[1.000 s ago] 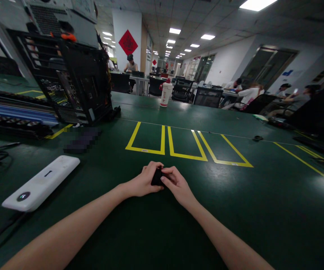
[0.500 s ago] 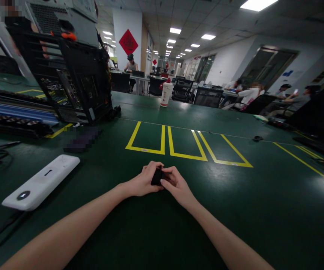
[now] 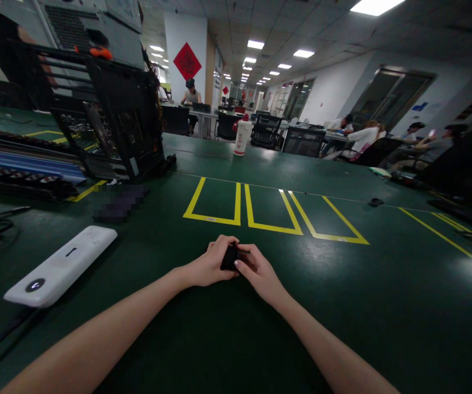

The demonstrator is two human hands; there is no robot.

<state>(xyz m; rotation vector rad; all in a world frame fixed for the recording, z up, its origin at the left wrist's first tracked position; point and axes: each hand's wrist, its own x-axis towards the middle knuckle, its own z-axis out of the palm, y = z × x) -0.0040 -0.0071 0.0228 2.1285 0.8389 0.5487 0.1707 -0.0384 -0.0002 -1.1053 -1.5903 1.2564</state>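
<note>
The person's left hand point(image 3: 215, 262) is closed around a small black object point(image 3: 229, 258) — its thumb below, its fingers over the top — while the right hand point(image 3: 256, 268) pinches at the object's right side with thumb and fingertips. The object sits between the two hands, at the near side of the yellow tape outlines point(image 3: 274, 229) on the green table point(image 3: 383, 306). A white device point(image 3: 61, 265) lies to the left, and a white bottle point(image 3: 242, 137) stands beyond the outlines.
</note>
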